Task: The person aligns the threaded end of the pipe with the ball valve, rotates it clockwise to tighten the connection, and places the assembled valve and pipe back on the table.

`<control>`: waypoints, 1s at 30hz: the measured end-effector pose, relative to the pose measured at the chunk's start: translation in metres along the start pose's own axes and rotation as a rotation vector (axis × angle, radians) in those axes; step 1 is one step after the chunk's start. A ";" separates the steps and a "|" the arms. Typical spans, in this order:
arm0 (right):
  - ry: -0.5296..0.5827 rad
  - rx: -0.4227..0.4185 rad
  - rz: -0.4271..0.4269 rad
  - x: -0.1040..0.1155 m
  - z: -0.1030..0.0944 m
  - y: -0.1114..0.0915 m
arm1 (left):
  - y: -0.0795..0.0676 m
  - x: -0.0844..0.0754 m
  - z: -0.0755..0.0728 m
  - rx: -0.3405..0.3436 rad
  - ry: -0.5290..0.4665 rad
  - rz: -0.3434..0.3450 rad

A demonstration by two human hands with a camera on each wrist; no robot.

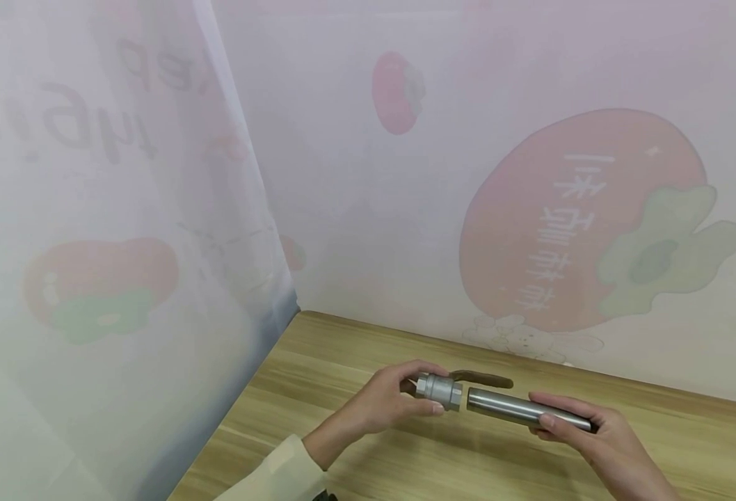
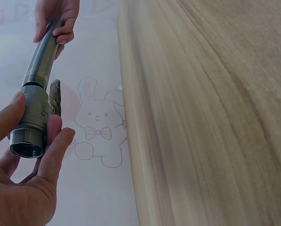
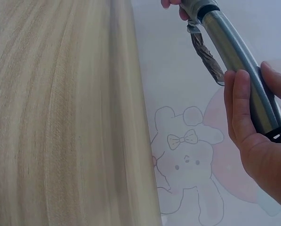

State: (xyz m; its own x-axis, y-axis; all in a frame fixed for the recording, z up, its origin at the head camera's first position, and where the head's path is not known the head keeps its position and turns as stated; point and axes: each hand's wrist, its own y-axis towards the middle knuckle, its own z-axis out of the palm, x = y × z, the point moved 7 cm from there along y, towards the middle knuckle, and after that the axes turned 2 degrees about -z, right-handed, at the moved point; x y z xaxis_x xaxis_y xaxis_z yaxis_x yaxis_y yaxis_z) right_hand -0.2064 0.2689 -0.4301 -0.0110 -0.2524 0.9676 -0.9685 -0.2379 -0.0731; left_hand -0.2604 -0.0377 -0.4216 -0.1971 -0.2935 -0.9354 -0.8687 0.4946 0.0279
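My left hand [image 1: 380,400] grips a grey metal ball valve [image 1: 438,391] between thumb and fingers. The valve's lever handle [image 1: 483,379], brown and wrapped-looking, points right along its far side. A threaded opening faces the camera in the left wrist view, on the valve body [image 2: 34,108]. My right hand [image 1: 600,424] holds a shiny steel pipe [image 1: 518,406] near its right end, thumb on the near side. The pipe's threaded end [image 2: 35,79] lines up with the valve's other end, a narrow gap showing between them in the head view. Both pieces are held above the table.
A wood-grain table [image 1: 318,355] lies beneath the hands. Pale curtains with printed fruit, lettering and a rabbit figure [image 2: 100,122] hang along its left side and back edge. A small dark object [image 1: 324,496] shows by the left sleeve.
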 end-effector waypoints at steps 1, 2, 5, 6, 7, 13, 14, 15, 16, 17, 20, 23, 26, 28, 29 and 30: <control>0.003 0.002 -0.003 0.000 0.000 0.000 | 0.000 0.000 0.000 0.000 0.000 0.000; 0.006 0.003 -0.004 0.000 0.001 0.000 | 0.000 0.000 0.000 -0.001 0.001 0.001; 0.014 0.006 -0.003 0.000 0.002 0.001 | 0.000 0.000 0.001 -0.003 -0.001 -0.001; 0.014 0.006 -0.002 -0.001 0.003 0.001 | 0.000 0.000 0.002 -0.004 -0.003 -0.001; 0.013 0.006 -0.002 -0.001 0.003 0.001 | -0.001 0.000 0.002 -0.004 -0.004 -0.002; 0.011 0.010 0.008 -0.002 0.004 0.001 | -0.001 0.000 0.003 -0.002 -0.019 -0.004; 0.015 0.011 0.010 -0.002 0.004 0.001 | -0.001 0.000 0.003 -0.002 -0.021 -0.007; 0.018 0.013 0.012 -0.003 0.003 0.001 | -0.001 -0.001 0.003 -0.002 -0.024 -0.009; 0.020 0.013 0.012 -0.003 0.004 0.001 | -0.001 -0.001 0.003 -0.001 -0.026 -0.011; 0.022 0.014 0.013 -0.003 0.004 0.001 | -0.001 -0.001 0.003 -0.001 -0.027 -0.011; 0.024 0.011 0.007 -0.002 0.004 0.001 | -0.001 -0.001 0.004 0.001 -0.028 -0.011; 0.026 0.013 0.005 -0.002 0.005 0.002 | -0.002 -0.001 0.004 0.003 -0.027 -0.007; 0.024 0.016 0.002 -0.002 0.006 0.002 | -0.002 -0.001 0.004 0.006 -0.029 -0.003; 0.026 0.017 0.003 -0.002 0.007 0.002 | -0.002 -0.001 0.005 0.006 -0.026 0.001; 0.025 0.016 0.004 -0.002 0.007 0.002 | -0.002 -0.001 0.005 0.006 -0.024 0.001; 0.026 0.014 0.005 -0.002 0.007 0.002 | -0.002 -0.001 0.005 0.006 -0.024 0.002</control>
State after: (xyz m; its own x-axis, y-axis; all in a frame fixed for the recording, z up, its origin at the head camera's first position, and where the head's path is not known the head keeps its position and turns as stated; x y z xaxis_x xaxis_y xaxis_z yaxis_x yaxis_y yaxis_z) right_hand -0.2068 0.2626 -0.4341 -0.0224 -0.2293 0.9731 -0.9648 -0.2503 -0.0812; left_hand -0.2566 -0.0344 -0.4226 -0.1883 -0.2730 -0.9434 -0.8653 0.5004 0.0279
